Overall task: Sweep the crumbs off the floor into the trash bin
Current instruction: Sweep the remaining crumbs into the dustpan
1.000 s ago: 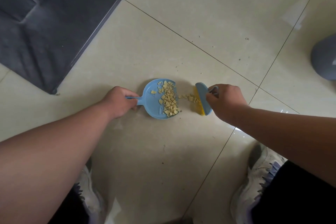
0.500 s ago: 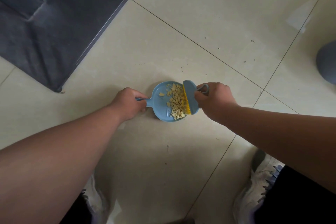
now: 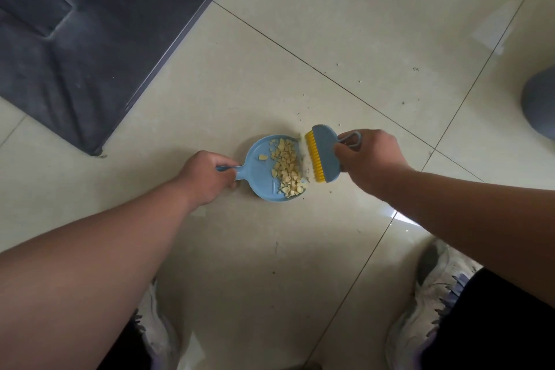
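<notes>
Starting at the far left, a dark grey mat [image 3: 90, 48] lies on the tiled floor [image 3: 345, 39]. Next comes the left hand [image 3: 207, 177], fingers curled tight around the handle of a blue dustpan [image 3: 258, 168] sitting flat on the tile. Pale crumbs [image 3: 288, 168] are heaped along the pan's right lip. Right at that lip, yellow bristles face the pile: a blue hand brush [image 3: 324, 156], gripped by the right hand [image 3: 369, 159] near its loop handle. At the right edge sits a grey rounded shape [image 3: 540, 102], possibly the trash bin.
</notes>
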Demonstrator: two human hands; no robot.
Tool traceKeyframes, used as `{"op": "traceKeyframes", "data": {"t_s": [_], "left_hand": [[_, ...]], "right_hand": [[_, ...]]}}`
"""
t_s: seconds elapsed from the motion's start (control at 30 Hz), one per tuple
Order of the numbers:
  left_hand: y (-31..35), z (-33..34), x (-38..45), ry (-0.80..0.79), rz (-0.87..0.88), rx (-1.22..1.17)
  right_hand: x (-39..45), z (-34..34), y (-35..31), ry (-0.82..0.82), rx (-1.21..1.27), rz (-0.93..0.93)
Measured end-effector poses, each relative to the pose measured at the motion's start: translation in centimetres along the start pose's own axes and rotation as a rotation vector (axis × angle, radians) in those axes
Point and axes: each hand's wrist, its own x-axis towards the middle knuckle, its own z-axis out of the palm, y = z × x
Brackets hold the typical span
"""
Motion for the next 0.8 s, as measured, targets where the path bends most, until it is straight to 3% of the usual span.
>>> {"op": "traceKeyframes", "data": {"t_s": [0.2,0.43,0.8], "left_hand": [[-0.9,-2.3,0.6,0.063,0.006,0.002],[-1.0,-2.1,1.1,0.069,0.0,0.011],[-0.6,-1.3,0.5,0.069,0.016,0.04]], "right_hand": [[1.9,-2.1,0.7,0.137,-0.15,-0.048],[1.0,0.7,-0.7,0.032,-0.254,-0.131],[-1.0,3.9,-3.5,-0.041,-0.124,-0.21]]}}
